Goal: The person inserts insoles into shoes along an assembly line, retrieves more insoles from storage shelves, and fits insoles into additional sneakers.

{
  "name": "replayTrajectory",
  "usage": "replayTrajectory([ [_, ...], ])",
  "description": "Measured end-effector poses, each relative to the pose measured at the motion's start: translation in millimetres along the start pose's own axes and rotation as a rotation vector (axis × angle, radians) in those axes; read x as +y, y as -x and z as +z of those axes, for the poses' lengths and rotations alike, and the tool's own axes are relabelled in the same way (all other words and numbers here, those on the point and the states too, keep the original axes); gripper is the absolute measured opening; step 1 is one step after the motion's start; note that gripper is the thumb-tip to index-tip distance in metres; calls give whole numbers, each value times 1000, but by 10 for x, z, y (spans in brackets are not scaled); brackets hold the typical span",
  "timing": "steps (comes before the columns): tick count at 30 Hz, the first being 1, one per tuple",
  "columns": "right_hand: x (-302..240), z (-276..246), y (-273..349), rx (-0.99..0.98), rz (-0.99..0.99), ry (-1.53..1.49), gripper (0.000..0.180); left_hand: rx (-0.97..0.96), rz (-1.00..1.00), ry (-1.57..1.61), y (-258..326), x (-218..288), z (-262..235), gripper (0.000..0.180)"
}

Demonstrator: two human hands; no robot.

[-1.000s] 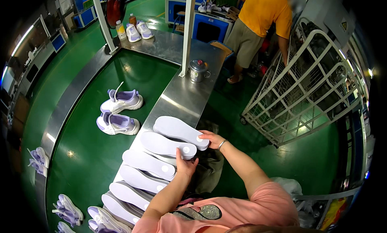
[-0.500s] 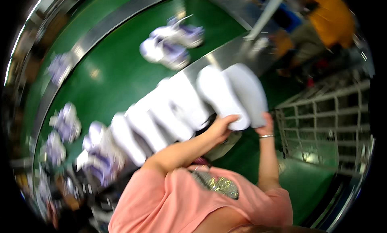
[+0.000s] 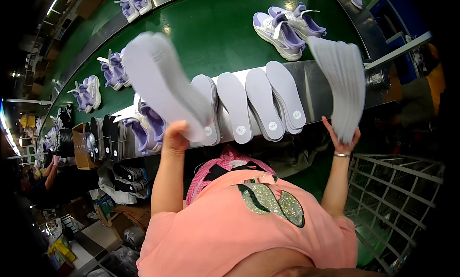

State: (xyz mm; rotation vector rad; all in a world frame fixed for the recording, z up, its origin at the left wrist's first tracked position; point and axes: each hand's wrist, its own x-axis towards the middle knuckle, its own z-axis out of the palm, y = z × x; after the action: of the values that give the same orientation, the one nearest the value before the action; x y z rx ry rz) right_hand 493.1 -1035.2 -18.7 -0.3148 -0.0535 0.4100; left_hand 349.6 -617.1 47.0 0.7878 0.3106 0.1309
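My left hand (image 3: 175, 135) grips the heel end of a stack of pale grey insoles (image 3: 160, 78) and holds it up over the steel ledge (image 3: 318, 92). At the far right, my right hand (image 3: 342, 139) holds a second stack of grey insoles (image 3: 341, 83) upright, fanned slightly. Between the two hands a row of several grey insoles (image 3: 261, 102) lies overlapping on the ledge, heels toward me. A lilac sneaker (image 3: 143, 126) sits on the ledge just left of my left hand.
Pairs of lilac sneakers (image 3: 286, 28) ride the green conveyor belt (image 3: 215, 37) beyond the ledge. A cardboard box (image 3: 82, 147) and black insoles (image 3: 112, 138) stand at the left. A white wire cart (image 3: 400, 191) is at my right. Another person's arm (image 3: 48, 174) shows far left.
Both hands have lifted stacks of insoles up off the ledge, the left one swinging high. The view has tilted and swung, so the ledge now runs across the frame.
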Motion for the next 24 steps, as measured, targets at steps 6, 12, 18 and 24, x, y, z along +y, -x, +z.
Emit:
replayTrajectory([
  [6,371,-298,-530,230,109,119,50,133,-44,217,-24,-283,-984,63],
  [12,630,-423,-714,242,281,383,46,108,-141,258,-229,-534,-1061,68],
  [18,449,-227,-689,150,309,540,55,56,-264,166,-363,-744,-1006,66],
  [24,-122,-326,-548,228,268,606,57,17,-382,140,-643,-1108,-519,63],
])
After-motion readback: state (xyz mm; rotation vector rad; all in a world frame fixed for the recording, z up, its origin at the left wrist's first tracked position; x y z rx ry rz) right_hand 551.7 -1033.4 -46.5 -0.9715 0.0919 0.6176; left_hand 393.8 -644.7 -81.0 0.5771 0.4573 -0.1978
